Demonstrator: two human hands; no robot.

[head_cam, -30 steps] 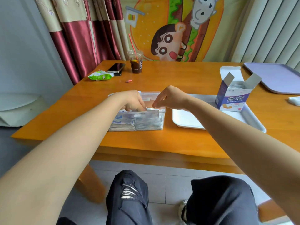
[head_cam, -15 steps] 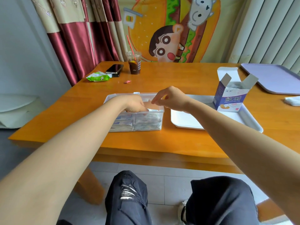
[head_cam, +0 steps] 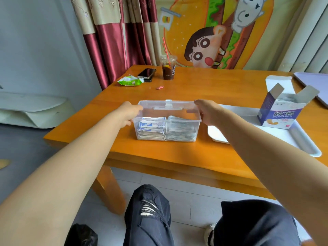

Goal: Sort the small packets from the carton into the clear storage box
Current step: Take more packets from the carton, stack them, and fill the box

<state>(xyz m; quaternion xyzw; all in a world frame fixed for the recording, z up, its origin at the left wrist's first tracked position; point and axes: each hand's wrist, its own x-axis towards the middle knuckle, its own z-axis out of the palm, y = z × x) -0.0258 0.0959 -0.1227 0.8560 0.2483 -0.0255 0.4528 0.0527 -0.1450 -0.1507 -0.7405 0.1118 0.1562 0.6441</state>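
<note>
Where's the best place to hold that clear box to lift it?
Probably its two short ends, just under the rim, one hand from each side, where the left hand and right hand hold now: the clear box is wide, smooth-walled and packed with packets.

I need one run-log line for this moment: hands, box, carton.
left hand: holds clear storage box left end | right hand: holds right end | packets: two stacks inside | carton: open, on white tray

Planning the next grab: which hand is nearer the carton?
Right. The right hand holds the clear box at the end nearest the carton; the left hand holds the opposite end.
</note>
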